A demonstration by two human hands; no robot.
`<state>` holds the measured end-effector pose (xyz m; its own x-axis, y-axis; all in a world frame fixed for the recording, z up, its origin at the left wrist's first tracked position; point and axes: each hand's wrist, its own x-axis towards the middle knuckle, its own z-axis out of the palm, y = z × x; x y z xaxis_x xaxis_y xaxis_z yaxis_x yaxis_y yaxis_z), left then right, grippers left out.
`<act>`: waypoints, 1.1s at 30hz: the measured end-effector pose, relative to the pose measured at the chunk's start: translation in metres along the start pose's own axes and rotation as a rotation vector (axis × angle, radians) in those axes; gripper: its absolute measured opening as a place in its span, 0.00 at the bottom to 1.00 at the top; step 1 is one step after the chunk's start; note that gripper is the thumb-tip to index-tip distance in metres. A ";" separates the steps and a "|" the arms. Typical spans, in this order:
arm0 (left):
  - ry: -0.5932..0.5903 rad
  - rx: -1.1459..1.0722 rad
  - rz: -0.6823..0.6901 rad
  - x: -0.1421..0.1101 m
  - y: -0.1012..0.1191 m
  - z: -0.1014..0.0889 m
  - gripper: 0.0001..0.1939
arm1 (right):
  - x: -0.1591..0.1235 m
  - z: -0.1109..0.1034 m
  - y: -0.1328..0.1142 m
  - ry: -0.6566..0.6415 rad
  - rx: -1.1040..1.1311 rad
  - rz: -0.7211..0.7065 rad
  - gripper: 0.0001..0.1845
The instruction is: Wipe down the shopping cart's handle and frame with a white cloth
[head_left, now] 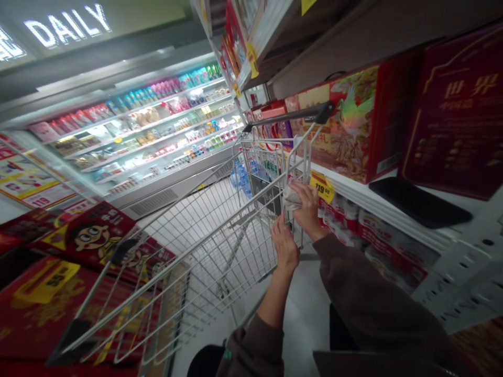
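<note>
**While the right hand (306,205) grips a cloth (291,198), a wire cart (196,248) spans the frame**

Cloth: one, pale, crumpled, right of centre; bunched in the right hand against the upright bars at the cart's handle end.

Left hand (285,245): one, just below the cloth, fingers raised beside the cart's side wires; whether they grasp anything cannot be told.

Cart: one, silver wire, running from lower left to right of centre; dark handle bar (291,115) at its upper right end.

Bottles (240,175): blue-tinted group, seen behind the cart wires, centre.

Price tag (322,187): yellow, marked 119, on the shelf edge (356,191) right of the hands.

Gift box (349,125): red, with a bird picture, on the shelf, right of frame; a dark red box (456,120) farther right.

Flat black object (420,201): one, lying on the same shelf.

Cartons (96,235): red, with a cartoon face, lower left.

Chilled display (157,141): lit, with rows of packets, upper left; lettering "DAILY" (68,26) above.
</note>
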<state>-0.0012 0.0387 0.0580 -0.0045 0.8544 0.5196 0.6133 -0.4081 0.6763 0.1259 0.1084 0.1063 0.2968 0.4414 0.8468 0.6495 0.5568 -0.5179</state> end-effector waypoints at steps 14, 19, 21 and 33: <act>0.352 0.087 0.089 0.002 0.039 -0.053 0.32 | -0.018 0.001 -0.054 0.062 0.034 -0.052 0.25; 0.355 0.082 0.027 0.000 0.033 -0.065 0.31 | -0.033 0.013 -0.064 -0.088 -0.037 -0.054 0.29; 0.356 0.026 0.013 -0.003 0.027 -0.069 0.30 | -0.034 0.015 -0.063 0.022 -0.062 0.038 0.26; 0.445 -0.049 0.000 -0.027 -0.001 -0.103 0.30 | -0.049 0.026 -0.070 0.016 -0.113 -0.041 0.27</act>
<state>-0.0832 -0.0171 0.0974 -0.3506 0.6369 0.6866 0.5749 -0.4324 0.6946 0.0475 0.0663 0.0975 0.2793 0.4079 0.8693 0.7358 0.4907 -0.4666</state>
